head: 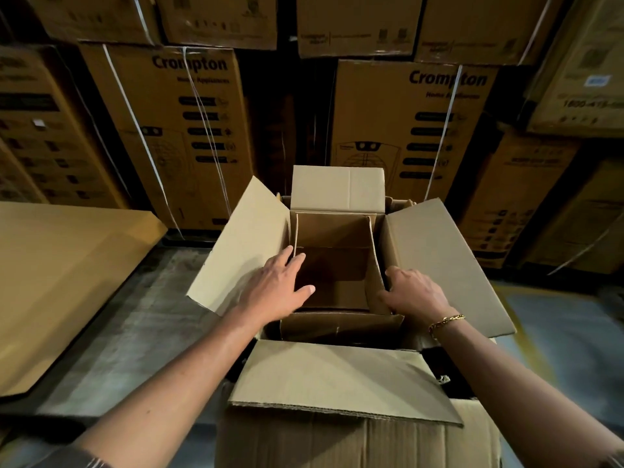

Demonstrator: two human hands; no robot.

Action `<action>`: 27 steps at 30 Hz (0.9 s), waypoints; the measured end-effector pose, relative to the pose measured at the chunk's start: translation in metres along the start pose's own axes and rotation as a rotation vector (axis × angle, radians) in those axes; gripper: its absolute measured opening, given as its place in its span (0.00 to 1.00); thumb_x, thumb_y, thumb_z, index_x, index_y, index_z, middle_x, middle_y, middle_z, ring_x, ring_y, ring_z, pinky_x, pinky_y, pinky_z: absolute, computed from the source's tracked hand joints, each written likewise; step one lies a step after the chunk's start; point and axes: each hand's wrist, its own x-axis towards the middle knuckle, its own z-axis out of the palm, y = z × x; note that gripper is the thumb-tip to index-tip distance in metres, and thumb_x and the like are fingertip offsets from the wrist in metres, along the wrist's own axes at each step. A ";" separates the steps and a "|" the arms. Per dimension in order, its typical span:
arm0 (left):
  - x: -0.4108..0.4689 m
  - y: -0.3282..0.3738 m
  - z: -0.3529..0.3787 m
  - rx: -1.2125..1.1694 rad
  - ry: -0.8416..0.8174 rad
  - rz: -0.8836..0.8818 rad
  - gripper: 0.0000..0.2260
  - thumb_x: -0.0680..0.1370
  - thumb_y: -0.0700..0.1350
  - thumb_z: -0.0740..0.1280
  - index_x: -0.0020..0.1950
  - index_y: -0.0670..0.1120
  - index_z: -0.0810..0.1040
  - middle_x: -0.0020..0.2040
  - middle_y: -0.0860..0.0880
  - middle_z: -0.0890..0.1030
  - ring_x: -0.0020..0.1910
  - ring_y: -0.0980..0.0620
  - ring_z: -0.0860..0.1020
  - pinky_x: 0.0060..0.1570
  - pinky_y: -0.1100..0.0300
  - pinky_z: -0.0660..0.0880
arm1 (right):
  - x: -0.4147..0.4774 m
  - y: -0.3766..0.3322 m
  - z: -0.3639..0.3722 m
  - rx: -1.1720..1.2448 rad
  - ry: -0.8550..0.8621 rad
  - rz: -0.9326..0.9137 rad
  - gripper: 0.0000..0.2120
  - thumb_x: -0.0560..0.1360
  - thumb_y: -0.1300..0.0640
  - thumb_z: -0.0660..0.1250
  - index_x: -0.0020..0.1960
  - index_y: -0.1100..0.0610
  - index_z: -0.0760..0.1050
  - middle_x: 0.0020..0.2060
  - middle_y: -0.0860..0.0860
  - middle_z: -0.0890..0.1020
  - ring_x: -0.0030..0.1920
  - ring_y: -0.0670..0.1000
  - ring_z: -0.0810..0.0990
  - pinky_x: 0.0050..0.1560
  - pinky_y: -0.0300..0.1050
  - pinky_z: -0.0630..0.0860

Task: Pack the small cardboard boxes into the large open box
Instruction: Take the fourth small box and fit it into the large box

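The large open box [337, 444] stands in front of me, its near flap folded out toward me. Inside it sits a smaller open cardboard box [332, 231], empty and dark at the bottom. Pale flaps spread to the left, right and far side; I cannot tell which box they belong to. My left hand [280, 288] lies flat on the left flap at the inner box's left rim, fingers straight and thumb out over the opening. My right hand [413, 292] presses against the outside of the inner box's right wall with lightly bent fingers, holding nothing.
Tall printed cartons [189, 130] with white straps are stacked in a wall just behind the box, and on the right [526, 197]. A flat cardboard sheet [60, 278] lies at the left. Bare concrete floor [141, 332] runs between it and the box.
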 end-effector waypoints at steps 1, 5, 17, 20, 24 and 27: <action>0.001 -0.001 0.001 0.007 -0.013 0.001 0.33 0.82 0.61 0.59 0.82 0.52 0.53 0.83 0.49 0.49 0.81 0.46 0.55 0.74 0.46 0.61 | -0.001 0.001 0.000 -0.006 0.012 0.007 0.12 0.75 0.49 0.62 0.55 0.53 0.75 0.50 0.54 0.83 0.45 0.57 0.78 0.46 0.50 0.77; 0.004 -0.002 0.004 0.010 -0.059 -0.003 0.33 0.81 0.62 0.59 0.82 0.53 0.52 0.84 0.50 0.49 0.81 0.47 0.56 0.74 0.45 0.62 | -0.003 0.004 -0.001 -0.001 0.009 0.028 0.12 0.75 0.49 0.62 0.55 0.54 0.77 0.43 0.53 0.78 0.43 0.57 0.77 0.42 0.48 0.74; 0.006 -0.009 0.013 0.037 -0.077 0.020 0.33 0.81 0.63 0.60 0.82 0.52 0.54 0.83 0.49 0.51 0.80 0.46 0.57 0.73 0.45 0.64 | -0.003 0.011 0.005 0.012 0.099 0.052 0.18 0.72 0.55 0.62 0.62 0.54 0.76 0.52 0.58 0.83 0.51 0.62 0.82 0.46 0.50 0.78; 0.006 -0.009 0.014 0.044 -0.079 0.025 0.33 0.81 0.63 0.59 0.82 0.52 0.54 0.83 0.48 0.50 0.80 0.46 0.57 0.74 0.45 0.64 | -0.003 0.012 0.005 0.009 0.092 0.043 0.15 0.72 0.54 0.63 0.57 0.55 0.75 0.51 0.58 0.83 0.50 0.62 0.82 0.45 0.51 0.78; 0.006 -0.008 0.013 0.056 -0.071 0.028 0.33 0.81 0.63 0.59 0.82 0.53 0.54 0.83 0.48 0.51 0.80 0.46 0.57 0.73 0.45 0.64 | -0.001 0.015 0.007 0.005 0.097 0.018 0.15 0.73 0.51 0.64 0.56 0.56 0.75 0.50 0.58 0.82 0.50 0.62 0.82 0.44 0.50 0.77; 0.006 -0.008 0.013 0.058 -0.067 0.029 0.33 0.81 0.63 0.59 0.82 0.53 0.54 0.83 0.48 0.51 0.80 0.46 0.57 0.73 0.45 0.64 | -0.002 0.016 0.006 0.006 0.112 0.006 0.17 0.73 0.48 0.64 0.58 0.55 0.74 0.51 0.57 0.83 0.50 0.61 0.82 0.46 0.52 0.79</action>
